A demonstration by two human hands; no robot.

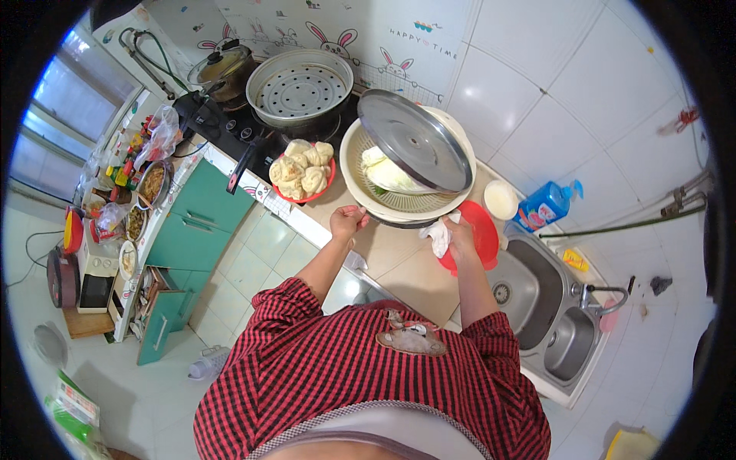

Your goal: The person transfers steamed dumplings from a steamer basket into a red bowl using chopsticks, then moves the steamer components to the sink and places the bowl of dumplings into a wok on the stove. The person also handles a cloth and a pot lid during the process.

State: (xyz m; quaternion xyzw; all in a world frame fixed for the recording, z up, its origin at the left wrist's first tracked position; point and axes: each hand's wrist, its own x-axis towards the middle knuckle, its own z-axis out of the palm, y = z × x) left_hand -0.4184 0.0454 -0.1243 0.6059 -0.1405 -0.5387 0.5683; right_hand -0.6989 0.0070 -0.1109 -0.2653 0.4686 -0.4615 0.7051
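My left hand [348, 222] has its fingers curled at the near left rim of a cream plastic basin [348, 172]; whether it grips the rim is unclear. In my right hand [460, 238] is a crumpled white cloth [439, 234], close to the basin's near right edge. Inside the basin sits a slotted colander [411, 203] with a napa cabbage [386, 173]. A round metal lid [415, 141] leans over it and hides part of the cabbage. Beneath the basin, a dark round edge shows. A red plastic lid or plate [478, 236] lies beside my right hand.
Steamed twisted buns [302, 167] fill a red bowl left of the basin. Behind them, a perforated steamer [300, 92] and a lidded pot [224, 66] stand on the stove. To the right are a white bowl [500, 200], a blue pump bottle [543, 206] and a steel sink [526, 275].
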